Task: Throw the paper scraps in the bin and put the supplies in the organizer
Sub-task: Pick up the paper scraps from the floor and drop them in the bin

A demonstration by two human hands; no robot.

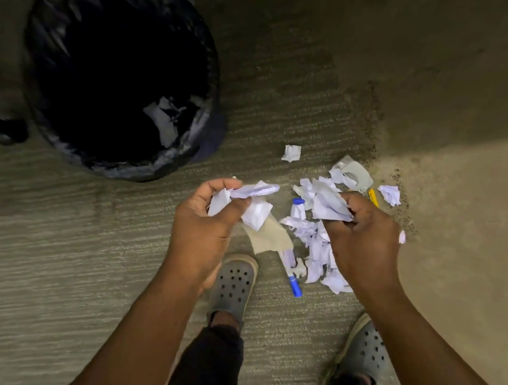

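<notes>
While both hands are busy with paper, the step in hand looks like gathering scraps for the bin. The left hand (pixel 206 218) is curled around a bunch of white scraps (pixel 251 202), thumb pressed against them, and the right hand (pixel 362 231) pinches another crumpled wad (pixel 327 203) lifted from the pile (pixel 319 251) on the carpet (pixel 70 264). More scraps lie loose below and to the right of the hands, one small piece (pixel 291 152) farther off. The bin (pixel 74 17), lined with a black bag, stands far left, some paper already inside. A blue-capped marker (pixel 293 284) lies near the pile, by the left shoe (pixel 233 288). No organizer is in view. The next move, I judge, calls for carrying both handfuls left over the bin's opening and letting go.
</notes>
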